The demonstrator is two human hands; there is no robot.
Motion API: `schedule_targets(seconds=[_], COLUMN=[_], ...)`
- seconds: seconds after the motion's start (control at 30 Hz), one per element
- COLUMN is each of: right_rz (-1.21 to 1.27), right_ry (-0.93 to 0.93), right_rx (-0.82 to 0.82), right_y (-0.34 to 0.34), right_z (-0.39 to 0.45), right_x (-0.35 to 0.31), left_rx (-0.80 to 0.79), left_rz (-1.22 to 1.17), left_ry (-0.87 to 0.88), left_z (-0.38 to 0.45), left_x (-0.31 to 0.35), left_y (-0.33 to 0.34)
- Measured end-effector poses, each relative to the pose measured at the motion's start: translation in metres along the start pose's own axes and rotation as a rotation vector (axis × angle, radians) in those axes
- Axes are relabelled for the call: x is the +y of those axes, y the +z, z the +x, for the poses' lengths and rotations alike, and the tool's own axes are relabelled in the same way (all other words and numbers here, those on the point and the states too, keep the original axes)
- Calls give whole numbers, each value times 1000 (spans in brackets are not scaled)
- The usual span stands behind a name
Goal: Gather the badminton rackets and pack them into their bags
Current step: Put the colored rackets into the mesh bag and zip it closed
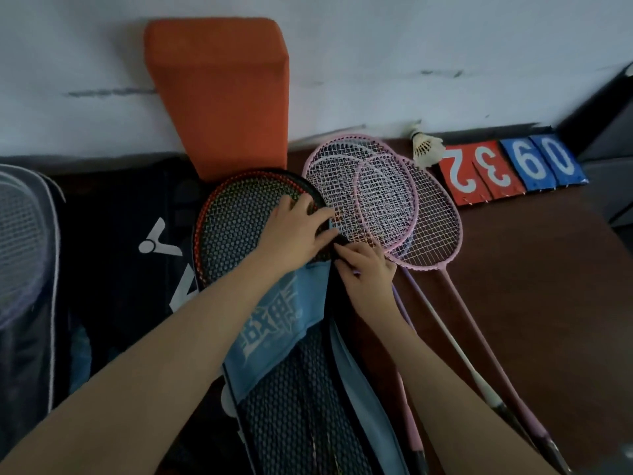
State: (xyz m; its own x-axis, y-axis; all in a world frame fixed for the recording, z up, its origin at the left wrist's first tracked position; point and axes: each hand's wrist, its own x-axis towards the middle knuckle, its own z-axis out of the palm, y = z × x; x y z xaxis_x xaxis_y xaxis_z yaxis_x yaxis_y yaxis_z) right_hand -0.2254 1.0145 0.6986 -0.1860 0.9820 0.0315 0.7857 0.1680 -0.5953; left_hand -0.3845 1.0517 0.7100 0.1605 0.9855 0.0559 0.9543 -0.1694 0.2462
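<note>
A blue and black mesh racket bag (274, 323) lies in the middle, with a red-framed racket (239, 214) visible through its mesh head. My left hand (294, 231) rests on the bag's head near its right edge, fingers spread. At the bag's dark edge my right hand (366, 269) pinches something small, probably the zipper. Three pink and white rackets (376, 197) lie overlapped to the right on the brown table (534, 269), handles pointing toward me.
An orange cushion (219, 90) leans on the white wall behind the bag. A black bag with a white logo (137, 241) and a grey mesh bag (24, 255) lie to the left. A shuttlecock (426, 147) and red and blue number cards (510, 166) sit at the back right.
</note>
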Motion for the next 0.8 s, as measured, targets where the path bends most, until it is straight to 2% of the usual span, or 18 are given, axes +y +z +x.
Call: schedule_targets(seconds=[0.17,0.3,0.47,0.57,0.7,0.8], right_rz=[-14,-71,-117,-63,43,174], right_ry=[27,35,58,116,138,105], right_rx=[122,122,50,11,8,-12], right_y=[1,3,1,0,-5,-9], right_z=[4,-3,0,6,10,11], right_x=[-2,4,5,1,-3,-6], left_rx=[101,142,39,-2,69,148], left_rz=[-112,-222,-190,-170,-226,-348], left_ry=[-64,-47,75,123,179,135], left_z=[3,7,-2,-4,1,-3], left_x=[6,2,-9,-13,-15,-16], left_y=[11,9,8,7,7,3])
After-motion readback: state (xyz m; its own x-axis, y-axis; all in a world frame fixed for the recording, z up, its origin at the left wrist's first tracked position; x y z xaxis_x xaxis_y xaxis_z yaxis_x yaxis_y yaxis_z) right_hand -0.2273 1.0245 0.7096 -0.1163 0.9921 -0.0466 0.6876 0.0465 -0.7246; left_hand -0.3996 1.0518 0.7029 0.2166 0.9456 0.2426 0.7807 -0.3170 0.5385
